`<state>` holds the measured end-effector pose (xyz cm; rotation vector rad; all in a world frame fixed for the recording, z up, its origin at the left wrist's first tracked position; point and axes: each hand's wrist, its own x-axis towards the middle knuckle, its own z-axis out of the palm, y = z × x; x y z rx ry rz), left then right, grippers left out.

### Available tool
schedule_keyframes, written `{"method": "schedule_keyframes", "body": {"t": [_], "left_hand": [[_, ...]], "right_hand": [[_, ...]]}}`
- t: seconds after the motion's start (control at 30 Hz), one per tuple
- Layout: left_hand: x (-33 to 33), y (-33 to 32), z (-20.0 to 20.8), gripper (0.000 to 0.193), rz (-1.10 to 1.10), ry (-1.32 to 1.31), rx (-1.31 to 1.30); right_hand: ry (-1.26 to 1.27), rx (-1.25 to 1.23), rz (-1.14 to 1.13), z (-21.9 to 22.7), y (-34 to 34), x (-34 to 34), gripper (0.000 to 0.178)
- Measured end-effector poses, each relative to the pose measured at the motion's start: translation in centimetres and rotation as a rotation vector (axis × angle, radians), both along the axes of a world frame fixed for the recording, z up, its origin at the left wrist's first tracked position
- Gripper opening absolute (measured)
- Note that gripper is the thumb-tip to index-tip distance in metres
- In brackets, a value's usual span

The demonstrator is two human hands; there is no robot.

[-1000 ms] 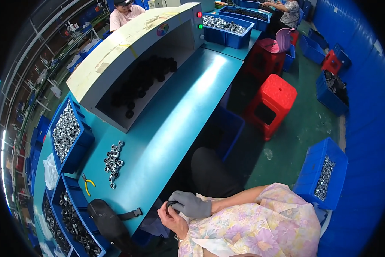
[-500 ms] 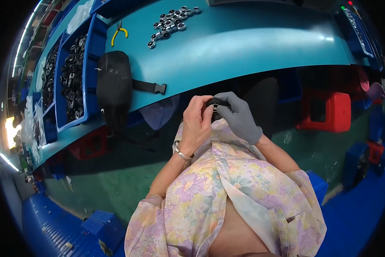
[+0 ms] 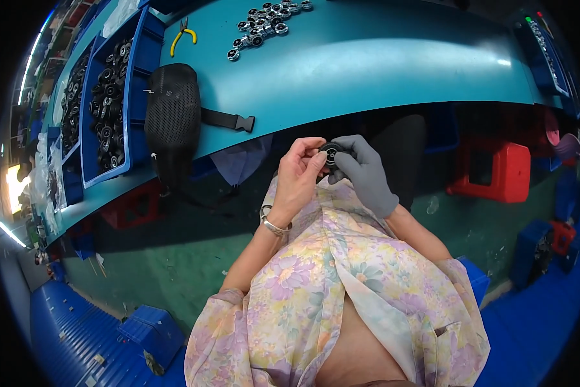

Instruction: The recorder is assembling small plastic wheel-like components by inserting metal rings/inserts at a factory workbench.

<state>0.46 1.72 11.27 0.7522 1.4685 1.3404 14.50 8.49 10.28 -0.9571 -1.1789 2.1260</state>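
Observation:
Between my two hands, just off the table's near edge, is a small round black part with a shiny ring at its centre. My left hand, bare and with a metal bracelet at the wrist, pinches it from the left. On the other side my right hand, in a grey glove, grips it with thumb and fingers. The fingers cover part of its rim. Similar round black parts fill a blue bin on the left. A cluster of shiny silver-and-black round parts lies on the table.
On the teal table lie yellow-handled pliers and a black mesh bag with a buckled strap. A red stool stands beyond the table edge at right. Another blue tray holds small shiny parts.
The black part has turned so that more of its round face shows between my fingers. My view has shifted slightly; both hands keep hold of the part.

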Motion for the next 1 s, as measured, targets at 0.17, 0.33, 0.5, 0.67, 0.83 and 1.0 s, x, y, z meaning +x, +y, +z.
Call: {"method": "schedule_keyframes", "body": {"t": [0.17, 0.33, 0.5, 0.67, 0.83, 1.0], "left_hand": [[-2.3, 0.0, 0.5, 0.024, -0.184, -0.183, -0.061], [-2.2, 0.0, 1.3, 0.026, -0.181, -0.196, -0.051], [-1.5, -1.1, 0.9, 0.028, -0.170, -0.132, -0.030], [-0.6, -1.5, 0.5, 0.029, -0.109, 0.062, -0.035], [1.3, -1.7, -1.2, 0.024, 0.047, 0.308, -0.007], [1.0, -0.9, -1.2, 0.025, 0.035, 0.507, 0.006]], "right_hand": [[-0.019, 0.264, 0.130, 1.0, 0.5, 0.4, 0.037], [-0.127, 0.539, 0.207, 0.9, 1.0, 0.3, 0.046], [-0.144, 0.736, 0.098, 0.8, -0.1, 0.0, 0.042], [-0.112, 0.415, 0.173, 1.2, 0.3, 0.3, 0.032], [-0.219, 0.596, 0.095, -0.1, -0.6, -0.2, 0.023], [-0.363, 0.883, -0.076, -1.1, -1.5, -1.4, 0.017]]}}
